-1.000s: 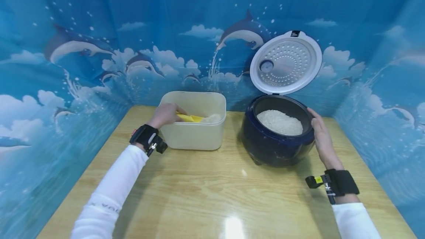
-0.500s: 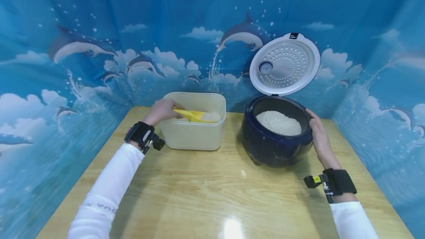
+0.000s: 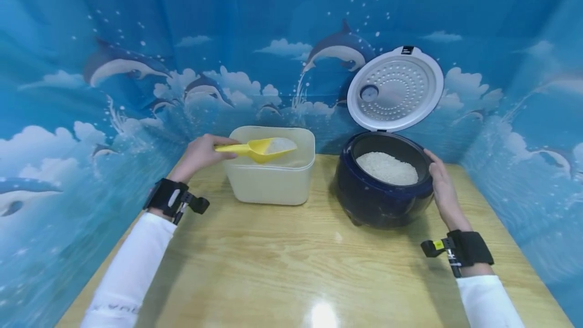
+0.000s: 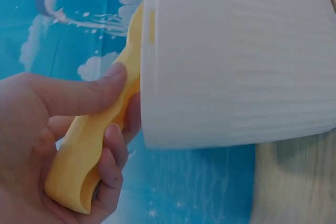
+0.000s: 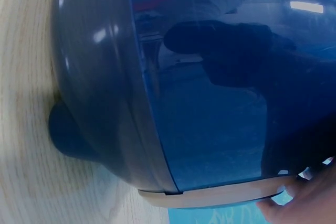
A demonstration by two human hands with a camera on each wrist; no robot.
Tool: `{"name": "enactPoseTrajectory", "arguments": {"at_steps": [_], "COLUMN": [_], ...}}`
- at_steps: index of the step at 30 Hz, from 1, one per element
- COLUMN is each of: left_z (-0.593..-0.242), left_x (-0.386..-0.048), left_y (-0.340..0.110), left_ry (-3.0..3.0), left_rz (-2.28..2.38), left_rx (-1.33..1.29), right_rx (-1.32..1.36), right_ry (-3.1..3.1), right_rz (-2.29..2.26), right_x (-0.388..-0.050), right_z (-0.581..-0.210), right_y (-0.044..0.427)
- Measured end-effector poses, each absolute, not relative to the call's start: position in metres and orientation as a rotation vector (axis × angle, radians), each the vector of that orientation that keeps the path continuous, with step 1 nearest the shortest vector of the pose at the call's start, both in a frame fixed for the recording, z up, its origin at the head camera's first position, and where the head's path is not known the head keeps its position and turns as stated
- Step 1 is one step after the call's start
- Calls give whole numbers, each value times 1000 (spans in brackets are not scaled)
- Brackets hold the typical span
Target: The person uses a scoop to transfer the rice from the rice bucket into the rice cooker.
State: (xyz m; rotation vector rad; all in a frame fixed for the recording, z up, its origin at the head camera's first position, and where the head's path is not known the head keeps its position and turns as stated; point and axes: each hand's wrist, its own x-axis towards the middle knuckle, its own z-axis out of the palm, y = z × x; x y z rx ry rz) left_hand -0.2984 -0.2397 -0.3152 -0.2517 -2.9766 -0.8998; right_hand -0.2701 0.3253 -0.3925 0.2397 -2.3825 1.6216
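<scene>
My left hand (image 3: 203, 153) grips the handle of a yellow scoop (image 3: 258, 155), which holds a mound of white rice (image 3: 281, 145). The scoop is above the opening of a cream-coloured bin (image 3: 271, 186). In the left wrist view the thumb and fingers wrap the yellow handle (image 4: 86, 145) beside the bin's pale wall (image 4: 210, 66). On the right stands a dark blue rice cooker (image 3: 382, 206) with white rice (image 3: 387, 168) in its pot. My right hand (image 3: 446, 194) rests against the cooker's right side, fingers fairly straight at the rim.
The cooker's lid (image 3: 395, 89) stands raised behind the pot. Both containers sit on a wooden table (image 3: 291, 262). A blue curtain (image 3: 255, 14) printed with dolphins hangs behind and at both sides.
The left hand has lifted the scoop of rice out of the bin's depth and drawn it up and slightly left. The right hand stays at the cooker.
</scene>
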Motion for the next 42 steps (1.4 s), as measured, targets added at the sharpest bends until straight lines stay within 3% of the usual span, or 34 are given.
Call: {"name": "enactPoseTrajectory", "arguments": {"at_steps": [15,26,35,42], "left_z": [-336,-350,-340,-312], "left_x": [-261,-259,-256,-262], "left_y": [-230,-226,-217,-190], "left_ry": [-2654,-2607,-2636,-2700], "left_rz": [-1203,-1248,-1223,-1155], "left_rx": [-104,-58,-124,-245], "right_rx": [226,233,240,245], "right_ry": [-2382,-2355,-2343,-2345], "right_rz": [1620,1645,1651,1634], "right_x": [-268,-268,-268,-270], "right_z": [-389,-393,-394,-392], "right_y": [328,325,326,323]}}
